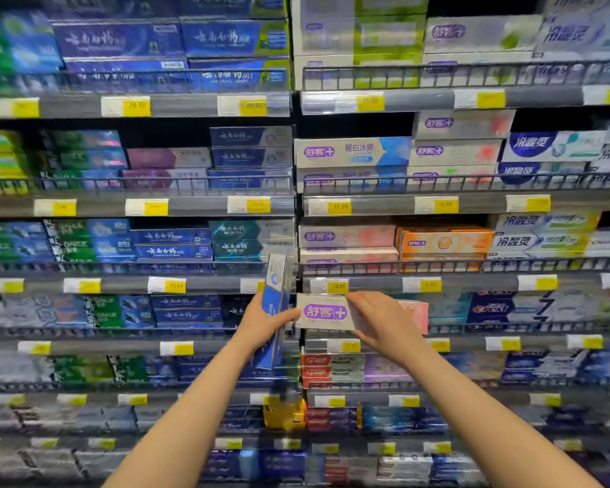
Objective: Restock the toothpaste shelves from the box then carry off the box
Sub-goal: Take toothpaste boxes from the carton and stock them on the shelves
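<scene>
I face tall shelves of toothpaste cartons. My left hand [261, 325] grips a blue and white toothpaste carton [276, 294] held upright on its end in front of the shelf divider. My right hand [381, 322] holds a white and pink carton with a purple logo [323, 311] lying flat, level with the fourth shelf from the top, just under its price rail. The two cartons nearly touch at their near ends. The supply box is out of view.
Wire rails [472, 265] run along each shelf front, with yellow price tags [338, 287] under them. Matching purple-logo cartons [346, 237] sit on the shelf above. Orange cartons [444, 243] lie to their right. Shelves are densely filled on both sides.
</scene>
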`<state>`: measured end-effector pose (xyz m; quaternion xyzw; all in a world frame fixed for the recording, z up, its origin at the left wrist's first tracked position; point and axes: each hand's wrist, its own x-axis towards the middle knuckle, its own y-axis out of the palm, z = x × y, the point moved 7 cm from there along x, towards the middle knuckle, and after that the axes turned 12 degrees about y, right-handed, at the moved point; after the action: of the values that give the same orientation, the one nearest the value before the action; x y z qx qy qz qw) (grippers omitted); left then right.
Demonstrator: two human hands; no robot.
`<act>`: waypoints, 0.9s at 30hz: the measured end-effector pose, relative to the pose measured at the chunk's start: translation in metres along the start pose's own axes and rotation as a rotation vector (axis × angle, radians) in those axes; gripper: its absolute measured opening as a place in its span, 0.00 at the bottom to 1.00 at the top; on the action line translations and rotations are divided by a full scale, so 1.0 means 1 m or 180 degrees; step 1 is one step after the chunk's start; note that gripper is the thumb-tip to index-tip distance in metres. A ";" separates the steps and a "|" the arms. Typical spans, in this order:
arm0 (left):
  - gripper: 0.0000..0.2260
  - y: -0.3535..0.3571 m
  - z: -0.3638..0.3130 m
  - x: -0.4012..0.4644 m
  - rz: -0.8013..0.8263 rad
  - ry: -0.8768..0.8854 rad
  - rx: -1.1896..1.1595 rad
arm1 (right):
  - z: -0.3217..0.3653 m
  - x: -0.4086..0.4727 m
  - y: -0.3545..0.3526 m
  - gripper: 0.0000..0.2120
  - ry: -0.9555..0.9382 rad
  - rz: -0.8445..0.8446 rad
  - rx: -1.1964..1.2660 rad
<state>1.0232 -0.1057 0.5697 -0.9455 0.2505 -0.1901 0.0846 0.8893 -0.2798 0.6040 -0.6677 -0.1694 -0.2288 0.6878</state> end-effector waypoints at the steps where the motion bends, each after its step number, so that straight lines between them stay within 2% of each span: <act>1: 0.22 -0.007 0.008 0.002 0.0013 -0.0038 0.0203 | 0.000 0.002 0.003 0.32 0.0016 -0.0034 -0.0033; 5: 0.18 -0.035 0.031 0.009 -0.0103 -0.0200 0.0592 | -0.009 0.015 0.009 0.31 0.0200 -0.0157 -0.0027; 12: 0.17 -0.063 0.047 0.023 -0.0400 -0.0287 0.0536 | -0.024 0.073 -0.005 0.30 0.0275 -0.0581 -0.0221; 16: 0.18 -0.072 0.058 0.033 -0.0591 -0.0353 0.0557 | -0.034 0.111 -0.001 0.31 0.0110 -0.0795 -0.0338; 20: 0.16 -0.074 0.061 0.041 -0.0720 -0.0355 0.0555 | -0.040 0.138 0.015 0.29 -0.0108 -0.0847 -0.0356; 27: 0.14 -0.069 0.070 0.044 -0.0808 -0.0350 0.0525 | -0.066 0.162 0.043 0.29 0.0009 -0.0843 -0.0326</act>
<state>1.1168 -0.0638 0.5373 -0.9684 0.1076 -0.1671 0.1508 1.0431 -0.3592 0.6517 -0.6734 -0.2432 -0.3268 0.6169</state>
